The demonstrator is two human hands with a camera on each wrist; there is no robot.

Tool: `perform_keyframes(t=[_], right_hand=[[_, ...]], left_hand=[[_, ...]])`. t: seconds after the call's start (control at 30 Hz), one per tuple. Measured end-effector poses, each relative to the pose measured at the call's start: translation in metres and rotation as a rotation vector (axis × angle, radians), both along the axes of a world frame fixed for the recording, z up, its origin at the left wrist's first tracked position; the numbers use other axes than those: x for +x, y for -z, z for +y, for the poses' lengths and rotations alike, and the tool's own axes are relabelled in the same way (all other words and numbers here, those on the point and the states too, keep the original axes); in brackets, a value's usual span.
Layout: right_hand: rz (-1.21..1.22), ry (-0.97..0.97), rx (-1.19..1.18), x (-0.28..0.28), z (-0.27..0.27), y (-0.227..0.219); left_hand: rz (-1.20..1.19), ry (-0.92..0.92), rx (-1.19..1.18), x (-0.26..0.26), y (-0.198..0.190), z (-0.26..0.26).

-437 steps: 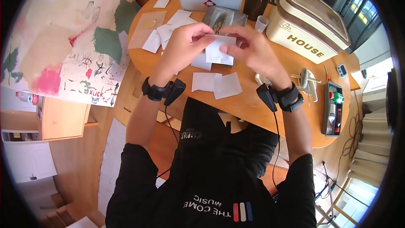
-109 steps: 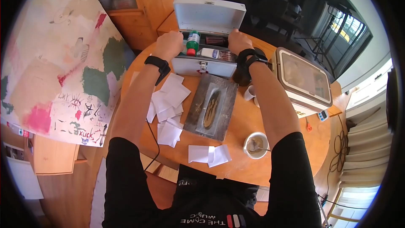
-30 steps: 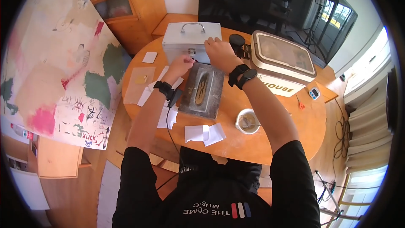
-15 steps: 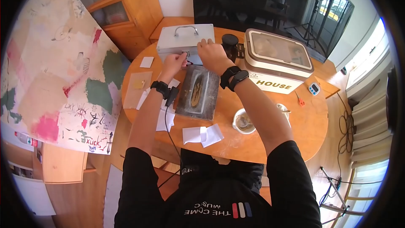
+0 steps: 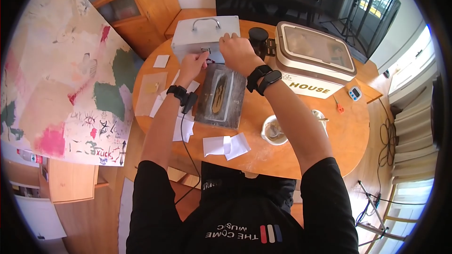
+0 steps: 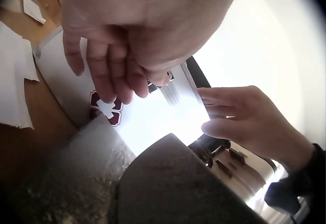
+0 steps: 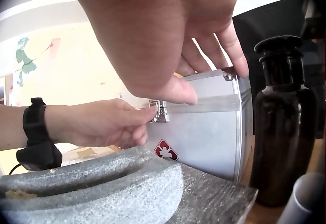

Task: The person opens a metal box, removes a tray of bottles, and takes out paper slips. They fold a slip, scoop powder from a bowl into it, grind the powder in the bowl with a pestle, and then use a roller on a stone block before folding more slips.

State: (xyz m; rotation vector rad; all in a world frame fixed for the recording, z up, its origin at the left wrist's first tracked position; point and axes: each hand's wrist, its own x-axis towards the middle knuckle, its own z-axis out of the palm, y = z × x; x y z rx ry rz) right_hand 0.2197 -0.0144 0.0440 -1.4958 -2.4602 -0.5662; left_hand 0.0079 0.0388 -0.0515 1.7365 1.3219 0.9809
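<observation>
A white metal case (image 5: 186, 35) with a top handle and a dark red cross emblem stands at the back of the table, lid down. My left hand (image 5: 192, 66) is at its front, the thumb and bent index finger on the metal latch (image 7: 162, 111), the other fingers hanging below it. My right hand (image 5: 240, 54) rests on the right end of the lid (image 7: 204, 84), fingers spread over the top and thumb along the front edge. Close before the case lies a dark grey stone slab (image 5: 230, 113) with an oval hollow holding something brown.
A dark glass bottle (image 7: 285, 127) and a cream HOUSE box (image 5: 313, 82) stand right of the case. White papers (image 5: 227, 146) lie at the front and left. Right of the slab are a white bowl (image 5: 268, 134), orange scissors (image 5: 339, 107) and a blue timer (image 5: 354, 93).
Earlier both hands held a white paper; later they were at the raised lid of the case, bottles inside. The lid has since come down. Over the last second my left hand rose to the latch.
</observation>
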Motion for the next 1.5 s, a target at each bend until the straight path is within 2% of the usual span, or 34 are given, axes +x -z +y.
perform_keyframes(t=[0.1, 0.23, 0.33, 0.4, 0.53, 0.63, 0.67, 0.77, 0.8, 0.9, 1.0, 1.03, 1.1, 1.23, 1.3, 1.43, 1.5], right_hand=[[0.021, -0.024, 0.041, 0.002, 0.002, 0.004], [0.043, -0.027, 0.033, 0.002, -0.001, 0.008], [0.048, -0.029, 0.04, 0.002, 0.001, 0.004], [0.059, -0.01, -0.039, 0.003, 0.001, 0.0], [0.207, -0.105, -0.026, 0.013, -0.013, 0.0], [0.246, -0.237, 0.255, 0.026, -0.036, 0.002], [0.283, -0.241, 0.166, 0.03, -0.053, -0.002], [0.509, -0.094, -0.308, 0.038, -0.078, 0.01], [0.616, -0.137, -0.379, 0.042, -0.078, 0.023], [0.865, -0.133, -0.434, 0.041, -0.088, 0.053], [1.079, 0.024, -0.578, 0.029, -0.084, 0.074], [1.118, 0.074, -0.608, 0.023, -0.086, 0.072], [1.195, 0.181, -0.665, 0.012, -0.092, 0.062], [1.135, 0.224, -0.713, 0.006, -0.097, 0.057], [1.052, 0.146, -0.599, 0.012, -0.107, 0.058], [0.954, 0.059, -0.468, 0.057, -0.133, 0.054], [0.941, 0.091, -0.438, 0.083, -0.153, 0.035]], left_hand=[[0.289, -0.004, 0.133, -0.002, -0.011, -0.01], [0.371, 0.003, 0.206, -0.003, -0.005, -0.019], [0.499, 0.043, 0.211, 0.002, -0.039, -0.036], [0.544, 0.064, 0.218, 0.003, -0.055, -0.054], [0.546, 0.216, -0.052, 0.009, -0.073, -0.096], [0.519, 0.219, -0.085, 0.011, -0.061, -0.118], [0.523, 0.216, -0.066, 0.011, -0.06, -0.125], [0.573, 0.204, -0.093, 0.014, -0.063, -0.142], [0.596, 0.2, -0.114, 0.016, -0.066, -0.145], [0.528, 0.157, -0.057, 0.014, -0.053, -0.143], [0.406, 0.105, 0.048, 0.005, -0.031, -0.113], [0.385, 0.069, -0.006, 0.006, -0.028, -0.104], [0.279, 0.024, -0.215, 0.02, -0.065, -0.126], [0.304, 0.06, -0.216, 0.019, -0.064, -0.123], [0.32, 0.097, -0.232, 0.019, -0.063, -0.124], [0.342, 0.086, -0.202, 0.021, -0.06, -0.123], [0.389, 0.051, -0.145, 0.029, -0.063, -0.124]])
